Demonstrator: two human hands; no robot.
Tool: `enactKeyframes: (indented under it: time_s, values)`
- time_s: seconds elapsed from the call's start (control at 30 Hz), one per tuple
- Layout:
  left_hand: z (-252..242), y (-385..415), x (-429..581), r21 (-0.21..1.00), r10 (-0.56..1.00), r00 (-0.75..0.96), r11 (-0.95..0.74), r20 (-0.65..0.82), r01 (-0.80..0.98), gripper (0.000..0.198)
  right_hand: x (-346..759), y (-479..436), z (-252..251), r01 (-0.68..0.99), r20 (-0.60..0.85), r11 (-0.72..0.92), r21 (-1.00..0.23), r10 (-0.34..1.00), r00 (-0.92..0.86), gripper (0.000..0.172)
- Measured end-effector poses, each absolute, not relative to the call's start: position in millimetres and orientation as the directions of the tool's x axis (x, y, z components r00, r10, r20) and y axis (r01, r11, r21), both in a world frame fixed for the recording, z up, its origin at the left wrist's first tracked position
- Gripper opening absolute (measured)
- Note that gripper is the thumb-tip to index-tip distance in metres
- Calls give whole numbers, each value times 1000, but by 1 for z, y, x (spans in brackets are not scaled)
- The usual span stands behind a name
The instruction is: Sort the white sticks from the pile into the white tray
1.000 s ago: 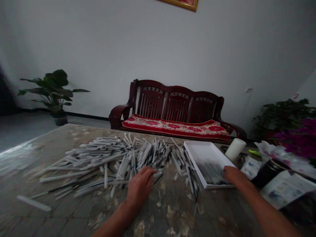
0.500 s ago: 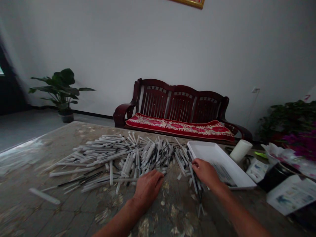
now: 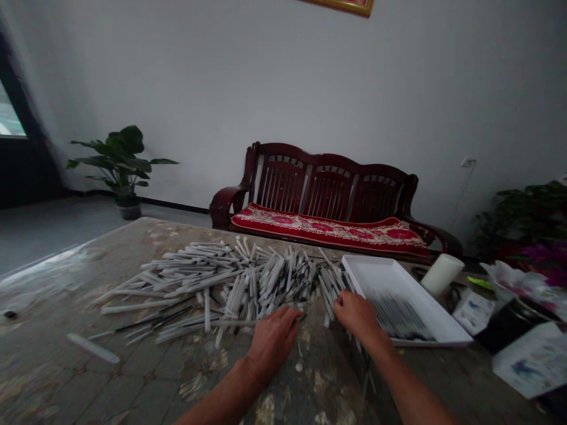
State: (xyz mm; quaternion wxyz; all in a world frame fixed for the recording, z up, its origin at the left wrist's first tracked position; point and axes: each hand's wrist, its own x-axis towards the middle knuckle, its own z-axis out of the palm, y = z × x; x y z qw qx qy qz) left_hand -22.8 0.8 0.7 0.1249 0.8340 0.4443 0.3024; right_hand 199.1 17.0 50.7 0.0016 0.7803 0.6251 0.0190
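A wide pile of slender pen-like sticks (image 3: pixel 199 274), white and black, spreads over the patterned table. At its near edge lies my left hand (image 3: pixel 273 337), fingers bent together around a pale pen-like stick (image 3: pixel 233 323); a dark tip shows beyond the fingertips. My right hand (image 3: pixel 358 314) is closed over a smaller bunch of sticks (image 3: pixel 328 287) at the pile's right side. What its fingers grip is hidden. Beside that hand stands a shallow white box (image 3: pixel 425 295), with a row of thin dark-tipped sticks (image 3: pixel 401 314) lying in its near part.
A white roll (image 3: pixel 442 274), small printed boxes (image 3: pixel 527 360) and a dark pot with flowers crowd the table's right side. One loose stick (image 3: pixel 94 348) lies at left. Behind the table (image 3: pixel 146 389) is a wooden bench (image 3: pixel 328 189) with a red cover.
My view has turned slightly left. My right hand has moved left, away from the white box, uncovering more of the sticks in it. My left hand stays nearly in place by the pile.
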Motion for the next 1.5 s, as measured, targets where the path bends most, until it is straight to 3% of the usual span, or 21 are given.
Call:
enactKeyframes:
  time_s: [0.2, 0.37, 0.5, 0.57, 0.67, 0.73, 0.83, 0.9, 0.97, 1.0, 1.07, 1.17, 1.3, 1.5]
  values:
    - [5, -3, -21, 428, 817, 474, -576, 329, 696, 20, 188, 18, 46, 979, 59, -204, 2, 977, 204, 37]
    - [8, -4, -22, 398, 839, 486, -544, 244, 739, 11, 181, 29, 46, 978, 1, -206, 24, 979, 206, 30]
    - [6, 0, -24, 435, 851, 429, -524, 303, 732, 20, 183, 23, 49, 974, 35, -229, -1, 973, 228, 30]
    - [4, 2, -24, 448, 836, 385, -539, 392, 713, 30, 179, 12, 52, 977, 58, -188, -97, 979, 194, 26]
    - [3, 4, -24, 421, 783, 354, -587, 512, 691, 43, 164, -9, 54, 922, 59, -30, -386, 997, 57, 16]
    - [5, 4, -25, 390, 745, 363, -623, 559, 678, 39, 152, -22, 55, 814, 46, 54, -578, 998, -33, 14]
    - [9, 4, -30, 384, 715, 362, -652, 598, 654, 25, 144, -30, 54, 592, -123, -14, -806, 982, -144, 26]
    - [11, 5, -34, 453, 725, 297, -641, 621, 619, 23, 146, -28, 52, 506, -198, -78, -859, 962, -186, 40]
    - [12, 8, -36, 588, 760, 158, -601, 631, 541, 22, 152, -20, 49, 599, -107, 8, -801, 982, -157, 40]
    - [12, 9, -36, 665, 781, 74, -574, 620, 478, 21, 155, -16, 48, 697, -28, 83, -713, 989, -147, 33]
    - [11, 12, -34, 808, 832, -82, -502, 549, 309, 18, 158, -10, 45, 862, 75, 224, -454, 974, -213, 20]
    - [9, 16, -28, 950, 932, -191, -313, 307, -4, 24, 156, -4, 44, 915, 29, 383, -126, 924, -382, 21]
    - [8, 19, -21, 935, 986, -164, -76, 20, -347, 38, 143, -3, 49, 851, -43, 519, 84, 855, -517, 30]
    - [7, 23, -23, 812, 973, -148, 62, -179, -580, 41, 137, -4, 53, 784, -104, 599, 164, 800, -590, 29]
